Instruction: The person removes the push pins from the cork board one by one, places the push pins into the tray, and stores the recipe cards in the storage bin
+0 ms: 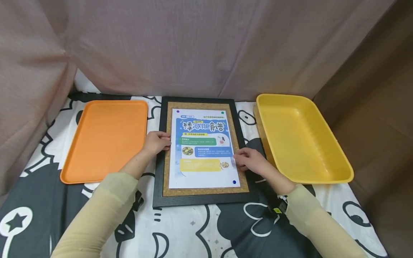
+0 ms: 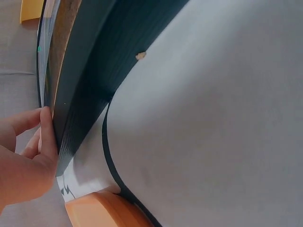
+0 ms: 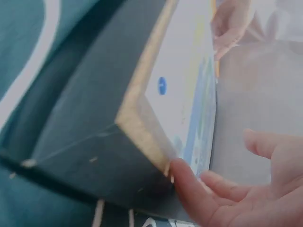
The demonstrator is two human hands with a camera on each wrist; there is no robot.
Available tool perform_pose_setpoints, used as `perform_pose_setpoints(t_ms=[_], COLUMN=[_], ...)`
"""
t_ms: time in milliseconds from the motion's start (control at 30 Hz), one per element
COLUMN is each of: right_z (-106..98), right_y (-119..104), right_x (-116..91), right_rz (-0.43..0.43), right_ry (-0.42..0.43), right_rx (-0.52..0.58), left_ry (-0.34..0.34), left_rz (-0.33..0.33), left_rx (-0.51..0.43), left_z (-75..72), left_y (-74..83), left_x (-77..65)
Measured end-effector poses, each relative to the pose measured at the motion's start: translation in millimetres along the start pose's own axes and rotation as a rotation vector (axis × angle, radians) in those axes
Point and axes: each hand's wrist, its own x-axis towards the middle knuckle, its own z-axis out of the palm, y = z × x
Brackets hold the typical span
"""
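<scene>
On patterned cloth (image 1: 187, 229), tray (image 1: 104, 141) and tub (image 1: 303, 141) flank a poster (image 1: 204, 179); left hand (image 1: 156, 142), right hand (image 1: 253, 160), unclenched, touch its edges.

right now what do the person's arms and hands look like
The left hand and right hand are ungloved. Pale yellowish sleeves stop short of them. A black device with a yellow-green patch sits by the right cuff.

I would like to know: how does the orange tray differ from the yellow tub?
The orange tray is shallow, with a low rim; the yellow tub has taller walls. The tray lies to the left of the framed board, the tub to its right. Both have rounded corners and rest on the patterned cloth.
</scene>
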Motion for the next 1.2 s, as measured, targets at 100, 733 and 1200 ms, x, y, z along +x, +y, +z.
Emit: perform_pose_setpoints(t_ms=[100,733,1200], right_z=[-4,-16,-20], right_y=[-3,-5,-13], right_x=[3,10,19], right_rz=[0.059,0.219,0.247], right_ry=[-0.041,-0.122,-0.19], right_rx=[0.102,0.515,0.569], left_ry=[-0.002,0.082,0.035], left_rz=[-0.01,0.131,0.236], left_rx=[0.003,0.282,0.397], left_z=[0.1,4.5,6.4], left_y=[0.1,3.6,6.9], left_x=[-0.2,-3.7,-22.7])
